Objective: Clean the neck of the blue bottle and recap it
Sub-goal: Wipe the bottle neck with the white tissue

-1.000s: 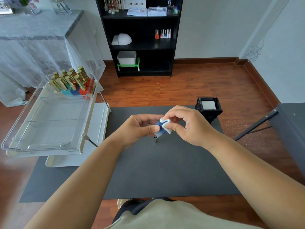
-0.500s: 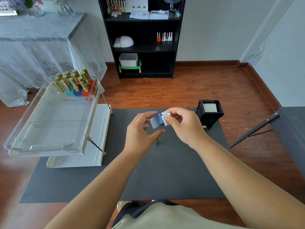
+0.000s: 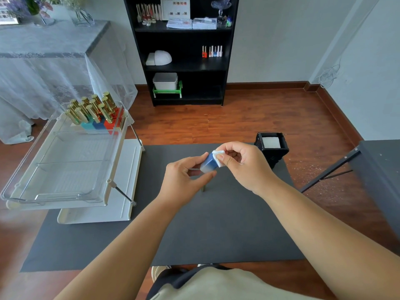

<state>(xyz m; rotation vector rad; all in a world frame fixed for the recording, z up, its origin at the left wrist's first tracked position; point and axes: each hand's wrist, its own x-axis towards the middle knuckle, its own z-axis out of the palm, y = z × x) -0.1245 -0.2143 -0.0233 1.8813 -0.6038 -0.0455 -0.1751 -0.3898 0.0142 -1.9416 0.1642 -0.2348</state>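
- The small blue square glass bottle is held up above the middle of the dark grey mat-covered worktop, tilted with its upper end to the right and away.
- The left hand grips the bottle's lower end — fingers curled over its far side, thumb under its near side.
- The right hand pinches a small white cotton pad between thumb and fingertips, its grip clamped on the pad, which is pressed against the bottle's upper end; the neck itself is hidden under the pad.
- A small gold cap stands on the worktop just below the hands, partly hidden by the left thumb.
- A black square holder with white pads inside sits at the far right edge of the worktop.
- On the left stands a white two-tier rack carrying a clear plastic tray — at the tray's far end is a cluster of gold-capped bottles with teal, blue and red bases.
- Against the far wall stands a black shelf unit holding a white dome-shaped lamp and a row of small polish bottles.
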